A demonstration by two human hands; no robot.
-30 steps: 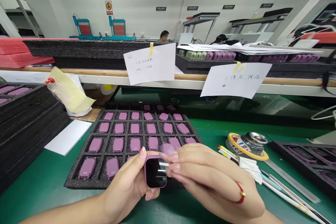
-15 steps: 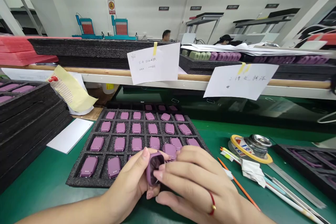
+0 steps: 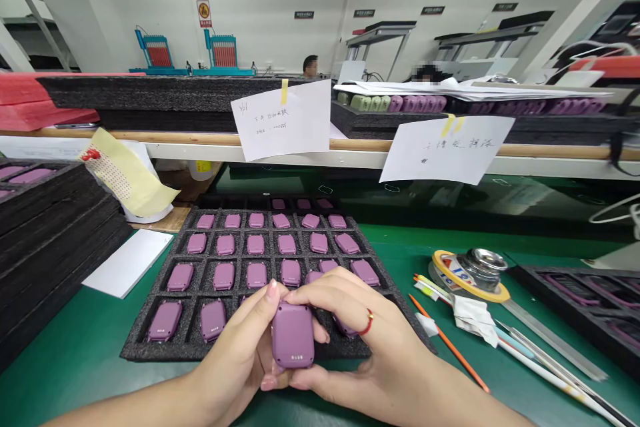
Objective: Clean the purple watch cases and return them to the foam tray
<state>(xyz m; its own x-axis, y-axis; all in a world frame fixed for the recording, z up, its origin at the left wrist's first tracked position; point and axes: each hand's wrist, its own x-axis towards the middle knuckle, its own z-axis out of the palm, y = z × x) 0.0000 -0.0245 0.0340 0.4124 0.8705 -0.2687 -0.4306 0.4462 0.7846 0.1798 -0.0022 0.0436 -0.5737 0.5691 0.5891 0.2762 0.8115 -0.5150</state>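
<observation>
A purple smartwatch case (image 3: 293, 335) is held upright between both hands, its back with a row of small metal contacts facing me. My left hand (image 3: 245, 350) grips its left side, thumb at the top corner. My right hand (image 3: 360, 347) curves around the right side, with fingertips at the upper edge and the thumb by the lower edge. Just behind the hands lies a black foam tray (image 3: 193, 307) with purple watch cases in its compartments, one per cell where visible. The hands hide part of its front rows.
To the right are a tape roll (image 3: 445, 273), a glass jar (image 3: 484, 270), an orange stick (image 3: 450, 343), a crumpled white wipe (image 3: 474, 317) and a steel ruler (image 3: 555, 337). Stacked foam trays (image 3: 55, 260) stand left, another tray (image 3: 550, 307) right. A shelf with hanging paper notes (image 3: 283, 121) crosses behind.
The watch case has been turned from its open, hollow side to its back. My right fingers have left the inside and now rest around its edge. The view has shifted slightly.
</observation>
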